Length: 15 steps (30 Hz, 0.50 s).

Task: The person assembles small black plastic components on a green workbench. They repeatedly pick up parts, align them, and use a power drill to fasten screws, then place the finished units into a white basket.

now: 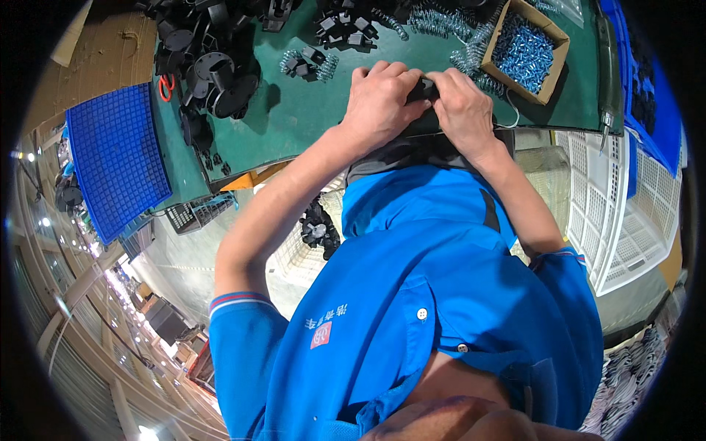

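Both of my hands meet over the near edge of a green table (309, 117). My left hand (379, 103) has its fingers curled over a small black part (424, 90). From the other side my right hand (465, 110) pinches the same part. Most of the part is hidden by my fingers. A few black pieces with metal springs (309, 62) lie on the table just left of my left hand. A loose heap of springs (441, 22) sits beyond my hands.
A cardboard box of shiny screws (526, 51) stands just right of my hands. Black round plastic parts (209, 66) are piled at the table's left. A blue gridded tray (118, 158) lies further left, white crates (625, 213) and a blue bin (651, 95) on the right.
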Tool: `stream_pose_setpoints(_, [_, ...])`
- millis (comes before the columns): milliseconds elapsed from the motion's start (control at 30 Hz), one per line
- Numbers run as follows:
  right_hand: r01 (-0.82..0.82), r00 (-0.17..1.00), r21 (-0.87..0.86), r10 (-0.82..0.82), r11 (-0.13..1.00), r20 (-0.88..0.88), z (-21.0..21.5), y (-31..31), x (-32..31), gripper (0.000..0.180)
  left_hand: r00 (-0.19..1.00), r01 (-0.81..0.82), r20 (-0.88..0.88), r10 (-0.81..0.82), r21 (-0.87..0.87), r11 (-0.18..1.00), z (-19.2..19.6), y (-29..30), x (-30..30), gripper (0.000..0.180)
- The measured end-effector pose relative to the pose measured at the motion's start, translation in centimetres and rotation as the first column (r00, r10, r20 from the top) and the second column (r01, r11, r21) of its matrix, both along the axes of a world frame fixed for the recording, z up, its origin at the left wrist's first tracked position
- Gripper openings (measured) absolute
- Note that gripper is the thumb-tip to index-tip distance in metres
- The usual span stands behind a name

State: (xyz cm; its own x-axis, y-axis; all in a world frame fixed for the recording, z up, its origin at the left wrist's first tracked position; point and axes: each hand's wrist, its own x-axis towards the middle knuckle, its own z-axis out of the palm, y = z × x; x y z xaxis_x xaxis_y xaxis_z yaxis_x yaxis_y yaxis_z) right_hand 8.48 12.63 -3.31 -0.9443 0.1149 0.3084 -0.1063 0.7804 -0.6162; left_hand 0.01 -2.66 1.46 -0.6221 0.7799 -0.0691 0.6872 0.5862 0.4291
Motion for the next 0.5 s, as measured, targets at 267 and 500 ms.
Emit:
stream_pose_setpoints(267, [-0.070,0.994,-0.006,0.071,0.997,0.084,0.5,0.5,0.5,0.032,0.996,0.058,-0.066,-0.064,-0.081,0.995,-0.3,0.6,0.3,0.043])
stream_pose_setpoints(500, [0.673,0.723,0.136,-0.685,0.727,0.087,8.8,17.6,2.9,0.062,0.993,0.027,-0.116,-0.032,-0.042,0.999,-0.6,0.1,1.3,0.045])
